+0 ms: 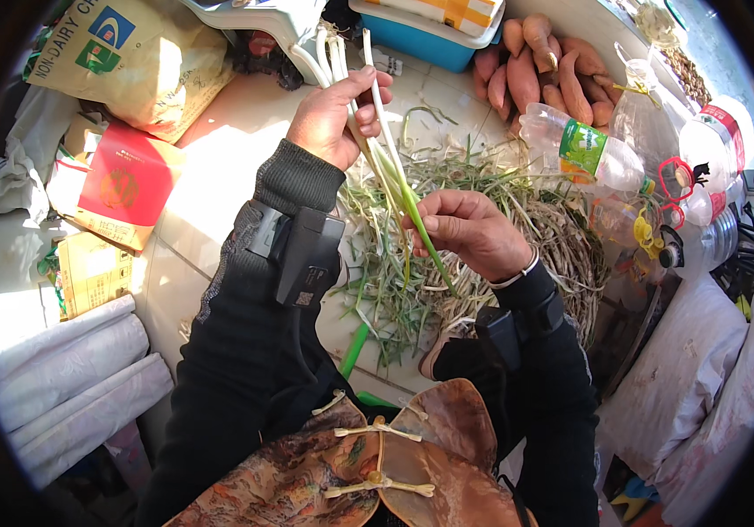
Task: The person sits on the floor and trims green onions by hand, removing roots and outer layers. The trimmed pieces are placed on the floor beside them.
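Note:
My left hand (341,115) is wrapped around several green onions (331,58), their white stalks and roots pointing away from me. One separate green onion (383,125) slants down from that hand towards my right hand (472,234). Thumb and fingers of the right hand pinch this onion's green leaf (424,232), whose tip hangs free below. Thin yellowish leaves also dangle from the bunch. Under both hands, a heap of green and dried onion leaves (390,309) covers part of the tiled floor (179,260). A larger pile of dry-leaved onions (564,244) lies behind the right hand.
Sweet potatoes (525,72) are heaped at the back, beside a blue tub (416,34). Plastic bottles (604,151) crowd the right side. At left stand a printed sack (153,72), a red box (130,168) and folded cloth (74,375). A green handle (353,350) lies near my feet.

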Action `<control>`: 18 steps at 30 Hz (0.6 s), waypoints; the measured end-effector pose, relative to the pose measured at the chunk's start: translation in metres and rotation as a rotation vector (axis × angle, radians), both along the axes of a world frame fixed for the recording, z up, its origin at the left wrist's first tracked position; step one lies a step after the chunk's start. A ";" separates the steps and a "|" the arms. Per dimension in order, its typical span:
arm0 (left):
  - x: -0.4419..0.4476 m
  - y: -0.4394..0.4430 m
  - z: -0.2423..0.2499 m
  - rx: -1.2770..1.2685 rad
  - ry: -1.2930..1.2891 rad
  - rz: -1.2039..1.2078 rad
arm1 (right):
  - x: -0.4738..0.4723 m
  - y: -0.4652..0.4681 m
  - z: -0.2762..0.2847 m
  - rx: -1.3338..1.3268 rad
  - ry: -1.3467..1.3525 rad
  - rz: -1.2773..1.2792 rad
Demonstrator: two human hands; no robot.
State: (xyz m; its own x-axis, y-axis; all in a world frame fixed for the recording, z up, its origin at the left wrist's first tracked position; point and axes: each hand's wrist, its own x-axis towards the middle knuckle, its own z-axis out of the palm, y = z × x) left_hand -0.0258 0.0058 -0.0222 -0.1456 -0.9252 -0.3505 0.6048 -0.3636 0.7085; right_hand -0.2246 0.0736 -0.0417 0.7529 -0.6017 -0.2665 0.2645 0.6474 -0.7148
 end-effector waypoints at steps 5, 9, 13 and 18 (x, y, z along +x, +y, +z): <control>0.020 -0.007 0.001 -0.038 0.016 0.077 | 0.000 0.002 -0.002 0.113 -0.059 0.020; 0.046 -0.013 0.006 -0.056 -0.055 0.255 | -0.005 0.002 -0.003 0.133 -0.035 0.055; 0.068 -0.014 0.007 -0.047 -0.063 0.382 | -0.010 0.000 -0.007 0.112 0.002 0.079; 0.084 -0.015 0.006 -0.056 -0.022 0.418 | -0.010 -0.002 -0.012 0.062 0.038 0.113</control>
